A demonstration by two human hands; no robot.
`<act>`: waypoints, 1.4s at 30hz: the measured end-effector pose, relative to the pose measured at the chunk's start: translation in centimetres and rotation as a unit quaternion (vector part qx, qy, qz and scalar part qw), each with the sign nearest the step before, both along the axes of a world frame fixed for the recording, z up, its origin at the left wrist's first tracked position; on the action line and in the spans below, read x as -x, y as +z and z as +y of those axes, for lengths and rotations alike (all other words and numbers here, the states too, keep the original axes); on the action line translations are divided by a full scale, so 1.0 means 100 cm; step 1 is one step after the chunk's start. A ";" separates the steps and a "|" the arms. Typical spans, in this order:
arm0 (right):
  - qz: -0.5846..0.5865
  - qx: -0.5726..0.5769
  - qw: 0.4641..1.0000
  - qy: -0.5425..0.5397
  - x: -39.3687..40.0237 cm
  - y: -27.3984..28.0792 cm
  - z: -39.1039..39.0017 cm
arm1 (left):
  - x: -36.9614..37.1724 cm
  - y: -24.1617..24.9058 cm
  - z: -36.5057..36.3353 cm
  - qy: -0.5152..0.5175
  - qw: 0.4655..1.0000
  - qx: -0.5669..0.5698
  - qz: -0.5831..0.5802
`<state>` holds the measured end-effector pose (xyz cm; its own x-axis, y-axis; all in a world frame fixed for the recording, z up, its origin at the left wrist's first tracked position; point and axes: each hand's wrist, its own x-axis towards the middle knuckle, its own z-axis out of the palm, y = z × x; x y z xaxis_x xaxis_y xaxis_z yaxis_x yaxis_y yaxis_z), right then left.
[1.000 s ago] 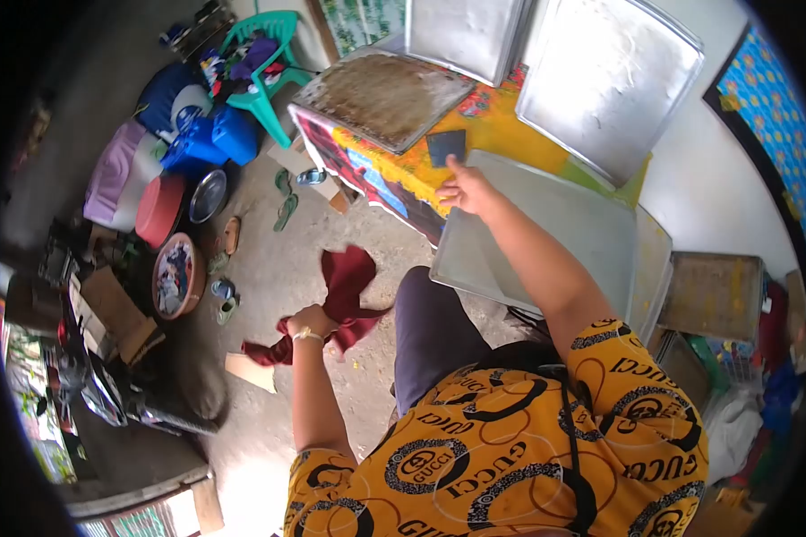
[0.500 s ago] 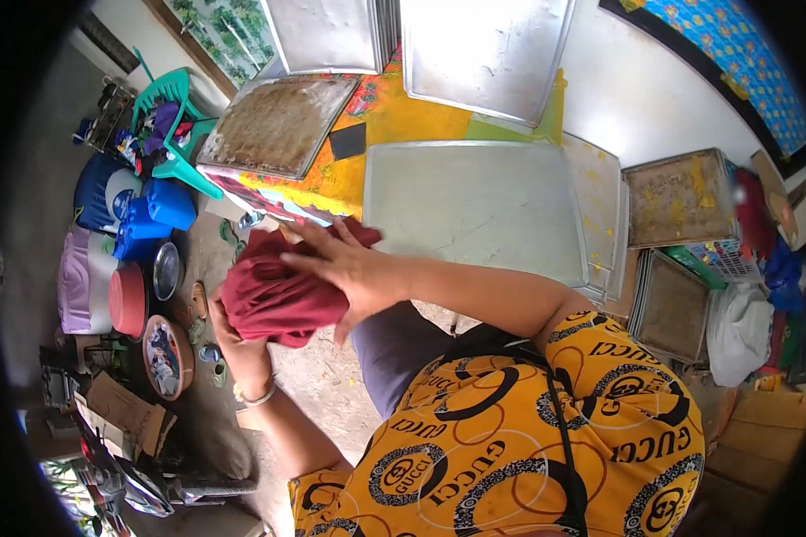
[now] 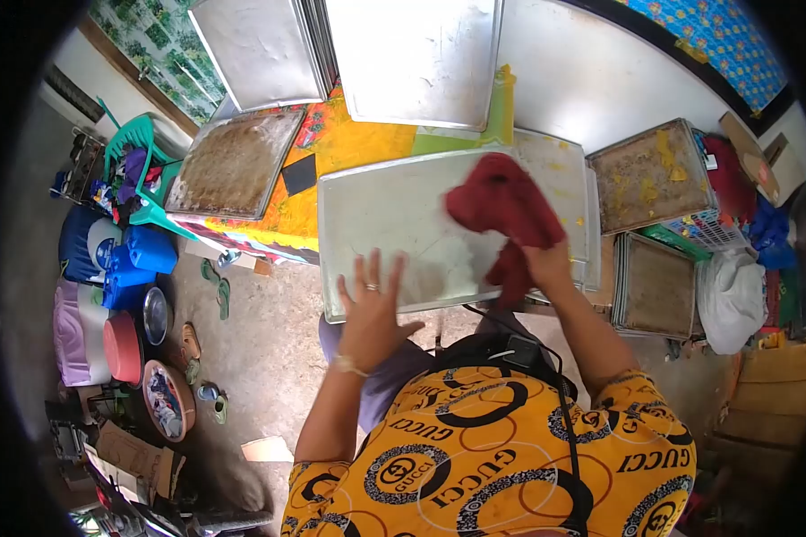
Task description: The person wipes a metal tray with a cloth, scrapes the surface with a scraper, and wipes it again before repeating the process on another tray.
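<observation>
A bunched maroon cloth (image 3: pixel 509 199) is gripped in my right hand (image 3: pixel 548 261), over the right part of a flat metal tray (image 3: pixel 390 201). The cloth is slightly blurred, and a loose end hangs toward the tray's near edge. My left hand (image 3: pixel 370 313) has its fingers spread over the tray's near left corner and holds nothing. The tray lies flat on the table in front of me, its grey surface faintly marked.
A browned tray (image 3: pixel 237 166) lies on the yellow-covered table to the left. Upright metal trays (image 3: pixel 412 58) stand behind. Stained trays (image 3: pixel 654 179) rest on a crate at right, beside a white sack (image 3: pixel 733 300). A basin of clothes (image 3: pixel 168 401) and slippers (image 3: pixel 222 300) are on the floor.
The maroon cloth went from both hands at the left to my right hand alone over the tray. My left hand let go of it and moved to the tray's near left corner.
</observation>
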<state>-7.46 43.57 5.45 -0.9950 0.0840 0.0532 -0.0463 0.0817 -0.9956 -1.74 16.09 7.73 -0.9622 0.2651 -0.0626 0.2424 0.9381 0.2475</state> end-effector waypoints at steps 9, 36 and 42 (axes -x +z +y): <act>-0.031 -0.567 0.823 -0.022 -0.043 -0.083 0.040 | 0.020 -0.108 0.023 -0.090 0.988 0.123 0.007; 0.095 -0.594 0.799 0.016 0.190 -0.115 -0.195 | 0.033 -0.129 0.009 -0.103 0.993 0.045 -0.031; 0.179 -0.558 0.802 0.117 0.201 -0.111 -0.282 | 0.034 -0.123 0.006 -0.099 0.994 0.008 -0.041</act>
<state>-27.56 15.36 -5.62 -0.8809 -0.4010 0.2513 -0.4566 0.8600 -0.2280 -5.11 16.66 -4.55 -0.8825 0.4476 -0.1447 0.4025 0.8776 0.2603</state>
